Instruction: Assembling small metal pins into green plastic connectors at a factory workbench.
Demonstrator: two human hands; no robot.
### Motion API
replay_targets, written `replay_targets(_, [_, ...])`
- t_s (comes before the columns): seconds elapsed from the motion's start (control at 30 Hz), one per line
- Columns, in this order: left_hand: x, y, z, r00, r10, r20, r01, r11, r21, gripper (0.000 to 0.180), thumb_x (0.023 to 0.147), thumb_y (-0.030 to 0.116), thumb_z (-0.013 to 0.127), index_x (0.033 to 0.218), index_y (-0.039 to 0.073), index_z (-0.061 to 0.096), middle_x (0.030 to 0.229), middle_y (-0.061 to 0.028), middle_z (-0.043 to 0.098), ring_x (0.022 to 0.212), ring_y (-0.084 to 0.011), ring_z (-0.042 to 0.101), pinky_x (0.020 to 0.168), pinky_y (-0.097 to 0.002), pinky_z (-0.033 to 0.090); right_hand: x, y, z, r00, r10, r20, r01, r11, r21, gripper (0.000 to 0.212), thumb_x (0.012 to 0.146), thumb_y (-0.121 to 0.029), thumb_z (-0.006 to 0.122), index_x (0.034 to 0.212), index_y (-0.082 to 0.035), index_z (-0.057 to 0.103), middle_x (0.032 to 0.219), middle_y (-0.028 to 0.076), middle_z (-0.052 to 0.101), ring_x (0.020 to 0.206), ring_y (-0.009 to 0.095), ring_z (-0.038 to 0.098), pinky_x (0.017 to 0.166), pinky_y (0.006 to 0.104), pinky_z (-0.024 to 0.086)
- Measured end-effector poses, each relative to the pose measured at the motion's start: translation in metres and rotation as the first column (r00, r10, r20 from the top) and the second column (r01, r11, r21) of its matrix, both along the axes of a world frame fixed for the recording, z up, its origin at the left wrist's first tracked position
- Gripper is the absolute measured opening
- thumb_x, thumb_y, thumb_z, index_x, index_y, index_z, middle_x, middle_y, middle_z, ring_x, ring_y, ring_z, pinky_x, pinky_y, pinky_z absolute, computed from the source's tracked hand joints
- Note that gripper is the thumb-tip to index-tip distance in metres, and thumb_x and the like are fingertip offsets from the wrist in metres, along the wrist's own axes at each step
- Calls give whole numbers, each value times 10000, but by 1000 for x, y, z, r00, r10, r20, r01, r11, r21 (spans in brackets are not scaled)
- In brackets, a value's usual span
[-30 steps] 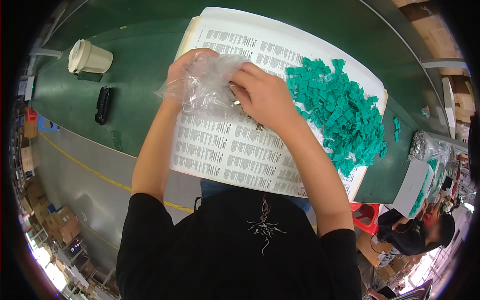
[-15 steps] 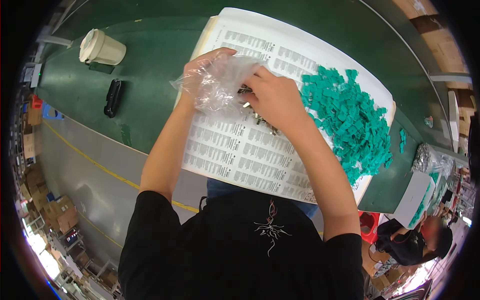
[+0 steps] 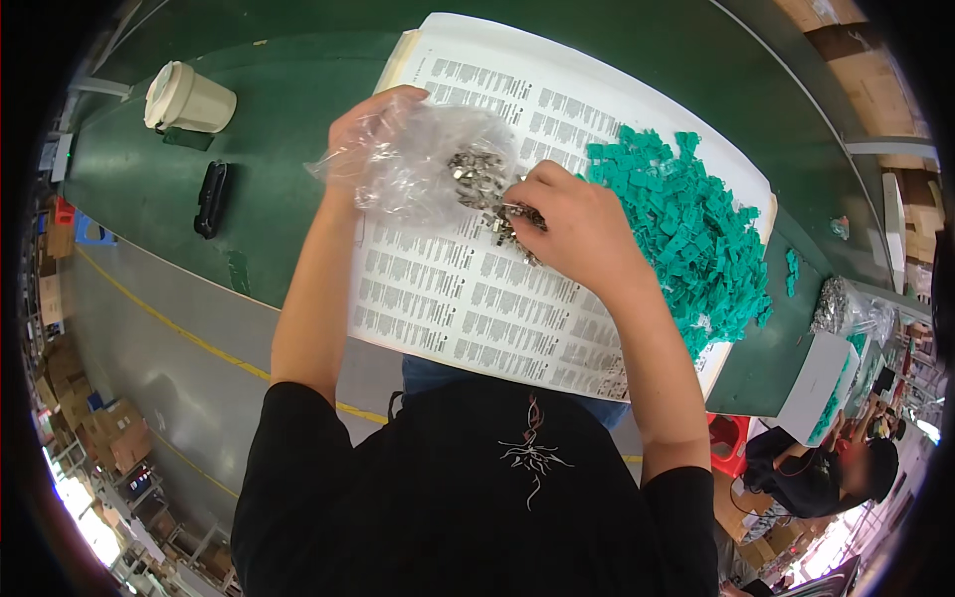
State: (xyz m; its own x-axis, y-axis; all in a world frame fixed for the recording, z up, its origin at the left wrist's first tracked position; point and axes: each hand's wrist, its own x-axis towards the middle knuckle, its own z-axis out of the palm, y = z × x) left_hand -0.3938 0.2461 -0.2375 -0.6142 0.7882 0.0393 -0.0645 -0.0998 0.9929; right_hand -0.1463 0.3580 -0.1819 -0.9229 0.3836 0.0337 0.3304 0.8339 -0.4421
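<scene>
My left hand (image 3: 356, 129) is closed on the far left side of a clear plastic bag (image 3: 423, 149), whose film partly covers the fingers. Small silvery metal parts (image 3: 477, 177) lie in the bag's mouth and spill onto a white printed sheet (image 3: 418, 298). Over that spill, my right hand (image 3: 582, 224) has its fingers curled round some of the metal parts, with dark and shiny bits showing between thumb and fingers. To the right of this hand, a large heap of small green flat pieces (image 3: 686, 234) covers the sheet's right part.
On the green table (image 3: 288, 129) at left stand a beige lidded bucket (image 3: 194, 99) and a black oblong case (image 3: 211, 199). A white box (image 3: 816, 383) with green pieces and a clear bag of metal parts (image 3: 846, 310) sit at right. Another person (image 3: 821, 468) works beyond.
My right hand has come out of the bag toward me and to the right, with metal parts in its fingers. The bag's mouth now shows the pile of metal parts.
</scene>
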Motion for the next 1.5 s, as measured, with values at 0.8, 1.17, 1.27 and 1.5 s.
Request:
replay_targets(0.8, [5, -1, 3, 997, -76, -9, 76, 997, -26, 250, 972, 236, 691, 1103, 31, 746, 1013, -24, 718, 892, -104, 634, 807, -261, 531, -42, -22, 2, 996, -42, -73, 45, 998, 41, 171, 856, -200, 711, 1021, -161, 699, 984, 34, 646, 724, 285, 682, 632, 404, 550])
replay_targets(1.17, [-40, -22, -8, 996, 38, 84, -44, 996, 74, 311, 951, 146, 691, 1232, 14, 670, 1090, -68, 706, 935, -139, 655, 854, -294, 545, 17, -10, 2, 970, -148, -194, 147, 989, -20, 123, 864, -120, 721, 986, -132, 719, 929, 49, 667, 714, 255, 678, 621, 367, 538])
replay_targets(1.27, [-48, -34, 12, 999, 33, 22, -33, 999, 7, 371, 944, 118, 687, 1295, 12, 631, 1125, -85, 700, 984, -155, 658, 881, -299, 542, 38, -8, 0, 909, -224, -350, 190, 973, -129, 146, 853, -84, 734, 996, -108, 719, 905, 59, 668, 694, 237, 665, 609, 345, 523])
replay_targets(1.5, [-94, -112, 41, 719, 199, -666, -377, 917, -132, 403, 1017, 62, 562, 1415, 9, 523, 1316, -167, 635, 1177, -217, 627, 1012, -309, 471, 79, -20, 3, 820, -411, -397, 327, 907, -264, 255, 809, -88, 783, 1056, -83, 718, 868, 78, 659, 711, 218, 644, 564, 314, 487])
